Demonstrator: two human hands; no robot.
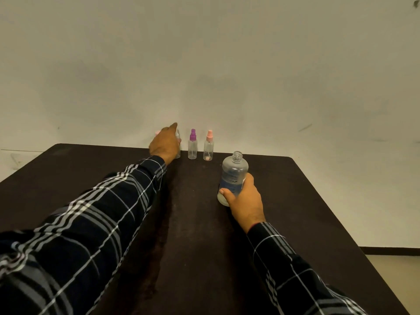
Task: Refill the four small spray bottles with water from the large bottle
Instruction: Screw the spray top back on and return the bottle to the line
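Small clear spray bottles stand in a row at the table's far edge. One has a purple top [192, 144] and one a pink top [208, 146]. My left hand [165, 144] reaches over the row's left end and covers most of another small bottle [178, 153]; a pink bit [157, 133] shows behind the hand. Whether the hand grips that bottle is hidden. My right hand [244, 201] is wrapped around the large clear bottle [233, 173], which has no cap and leans slightly left above the table.
The dark brown table [197, 235] runs from me to a pale wall [204, 64]. Its right edge slants away at the right, with floor beyond it. Plaid sleeves cover both forearms.
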